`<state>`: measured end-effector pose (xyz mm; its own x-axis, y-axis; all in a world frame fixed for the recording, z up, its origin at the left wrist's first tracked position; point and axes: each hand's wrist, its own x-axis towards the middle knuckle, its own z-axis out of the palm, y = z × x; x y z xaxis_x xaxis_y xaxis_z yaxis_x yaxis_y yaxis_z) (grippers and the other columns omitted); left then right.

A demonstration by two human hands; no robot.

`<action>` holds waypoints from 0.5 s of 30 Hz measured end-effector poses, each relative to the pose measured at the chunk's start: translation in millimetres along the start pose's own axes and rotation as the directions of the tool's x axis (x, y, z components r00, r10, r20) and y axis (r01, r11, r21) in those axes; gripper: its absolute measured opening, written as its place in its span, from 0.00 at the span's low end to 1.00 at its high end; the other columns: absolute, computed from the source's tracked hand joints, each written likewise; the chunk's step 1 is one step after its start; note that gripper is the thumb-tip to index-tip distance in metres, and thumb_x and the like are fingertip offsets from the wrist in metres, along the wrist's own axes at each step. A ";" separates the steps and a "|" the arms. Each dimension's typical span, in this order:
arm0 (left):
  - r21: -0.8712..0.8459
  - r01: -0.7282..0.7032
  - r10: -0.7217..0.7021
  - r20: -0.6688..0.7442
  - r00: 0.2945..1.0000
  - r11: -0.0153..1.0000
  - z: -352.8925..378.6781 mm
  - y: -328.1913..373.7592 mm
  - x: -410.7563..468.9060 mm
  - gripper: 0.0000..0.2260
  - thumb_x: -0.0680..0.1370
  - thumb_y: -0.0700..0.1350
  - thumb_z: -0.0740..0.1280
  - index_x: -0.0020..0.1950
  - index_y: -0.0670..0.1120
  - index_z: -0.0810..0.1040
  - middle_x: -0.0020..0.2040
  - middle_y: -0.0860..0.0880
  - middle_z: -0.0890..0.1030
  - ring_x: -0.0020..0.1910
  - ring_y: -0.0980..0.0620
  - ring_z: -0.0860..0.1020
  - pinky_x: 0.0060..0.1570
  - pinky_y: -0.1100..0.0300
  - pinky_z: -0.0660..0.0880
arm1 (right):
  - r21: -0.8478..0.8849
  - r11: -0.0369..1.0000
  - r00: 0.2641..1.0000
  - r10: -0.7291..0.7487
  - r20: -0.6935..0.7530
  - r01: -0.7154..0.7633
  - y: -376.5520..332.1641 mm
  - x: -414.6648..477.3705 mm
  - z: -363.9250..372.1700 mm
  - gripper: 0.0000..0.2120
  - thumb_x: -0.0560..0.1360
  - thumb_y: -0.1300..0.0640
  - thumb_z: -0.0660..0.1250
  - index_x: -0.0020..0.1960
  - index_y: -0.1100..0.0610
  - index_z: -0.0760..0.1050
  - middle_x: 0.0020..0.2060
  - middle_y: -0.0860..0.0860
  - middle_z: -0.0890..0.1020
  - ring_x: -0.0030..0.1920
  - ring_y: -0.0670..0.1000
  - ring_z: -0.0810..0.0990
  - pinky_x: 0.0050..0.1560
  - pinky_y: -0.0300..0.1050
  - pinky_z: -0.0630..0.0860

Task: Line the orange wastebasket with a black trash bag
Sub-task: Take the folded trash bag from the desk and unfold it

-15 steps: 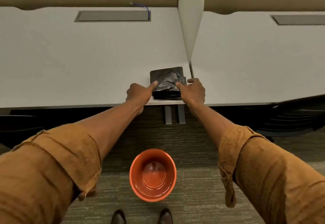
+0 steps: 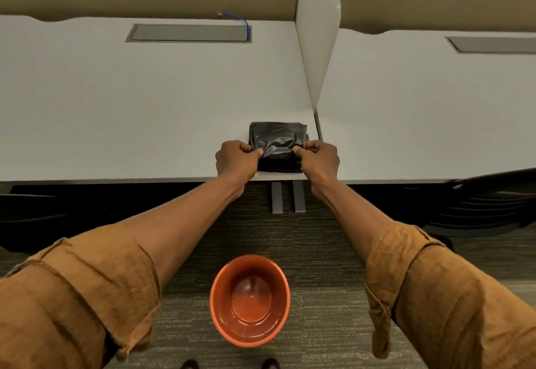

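A folded black trash bag (image 2: 277,139) lies on the white desk (image 2: 116,107) near its front edge, beside the divider panel. My left hand (image 2: 236,159) pinches the bag's left side between thumb and fingers. My right hand (image 2: 317,159) pinches its right side the same way. The top layer of plastic is puckered between the two hands. The orange wastebasket (image 2: 250,300) stands upright on the carpet below, between my forearms, with nothing inside it.
A white divider panel (image 2: 317,35) stands just right of the bag, with a second desk (image 2: 420,107) beyond it. Grey desk legs (image 2: 287,196) sit under the front edge. A dark chair (image 2: 487,203) is at the right. My shoes (image 2: 229,364) show behind the wastebasket.
Both hands have closed from pointing fingers on the bag into pinches on its left and right sides. The plastic has bunched up between them.
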<state>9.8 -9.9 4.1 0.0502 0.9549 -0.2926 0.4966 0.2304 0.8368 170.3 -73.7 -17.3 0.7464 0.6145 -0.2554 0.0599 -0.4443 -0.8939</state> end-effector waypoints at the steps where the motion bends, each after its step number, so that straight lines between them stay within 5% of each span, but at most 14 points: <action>1: 0.003 -0.019 0.018 0.018 1.000 1.000 -5.8 3.3 -6.8 0.08 0.79 0.47 0.79 0.45 0.44 0.86 0.46 0.47 0.87 0.50 0.47 0.85 0.50 0.53 0.82 | 0.028 1.000 1.000 0.006 0.011 -0.006 -4.4 -5.5 -4.0 0.03 0.76 0.54 0.79 0.46 0.51 0.85 0.43 0.49 0.88 0.47 0.52 0.88 0.54 0.55 0.87; 7: -0.155 0.002 0.012 0.092 0.996 0.988 -48.6 17.4 -53.3 0.06 0.80 0.47 0.78 0.48 0.45 0.87 0.44 0.46 0.90 0.42 0.50 0.88 0.40 0.59 0.83 | 0.181 0.983 0.993 -0.036 0.109 0.016 -46.0 -52.9 -27.7 0.02 0.78 0.57 0.78 0.49 0.54 0.85 0.46 0.51 0.89 0.49 0.52 0.90 0.47 0.46 0.88; 15: -0.290 0.067 -0.032 0.123 0.992 0.955 -143.1 21.1 -116.5 0.08 0.81 0.48 0.76 0.50 0.44 0.87 0.41 0.46 0.90 0.34 0.56 0.84 0.34 0.63 0.80 | 0.261 0.961 0.934 -0.169 0.315 0.086 -105.5 -154.8 -49.6 0.13 0.75 0.61 0.80 0.57 0.54 0.82 0.47 0.50 0.90 0.48 0.46 0.90 0.46 0.38 0.84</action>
<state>-109.5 -89.5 122.1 0.1402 0.9169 -0.3737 0.2259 0.3378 0.9137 81.3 -154.3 134.8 0.4784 0.8543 -0.2032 -0.0513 -0.2038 -0.9777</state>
